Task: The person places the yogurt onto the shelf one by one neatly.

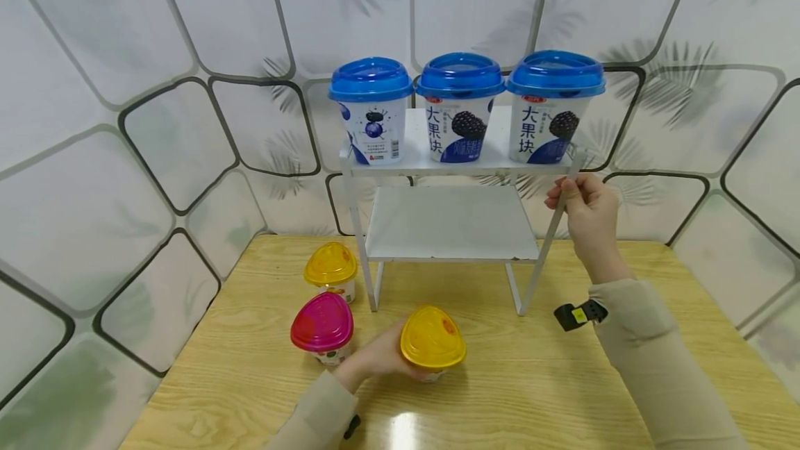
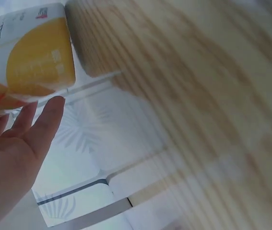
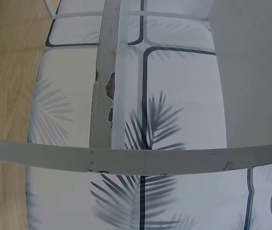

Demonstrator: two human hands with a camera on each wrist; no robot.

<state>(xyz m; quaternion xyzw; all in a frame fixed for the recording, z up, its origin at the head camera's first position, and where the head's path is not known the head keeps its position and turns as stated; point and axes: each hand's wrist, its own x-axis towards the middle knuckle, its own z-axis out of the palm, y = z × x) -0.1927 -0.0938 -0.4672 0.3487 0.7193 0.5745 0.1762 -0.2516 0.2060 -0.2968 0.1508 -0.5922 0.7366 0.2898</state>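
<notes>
My left hand [image 1: 379, 353] grips a white yogurt cup with a yellow lid [image 1: 432, 337] from its left side, in front of the rack. In the left wrist view the fingers curve along the cup [image 2: 35, 52], whose side bears an orange-yellow print. Whether its base touches the table I cannot tell. My right hand [image 1: 590, 217] holds the right front leg of a white two-tier rack [image 1: 453, 221], just below the top shelf. On that shelf stand three upright cups with blue lids: a left one [image 1: 375, 113], a middle one [image 1: 459, 110] and a right one [image 1: 553, 110].
Left of the rack stand another yellow-lidded cup [image 1: 331, 269] and, nearer, a pink-lidded cup [image 1: 323, 328]. Everything is on a wooden table [image 1: 500, 394], against a patterned wall [image 1: 250, 12]. The right wrist view shows chipped paint on the rack's bars [image 3: 183, 160].
</notes>
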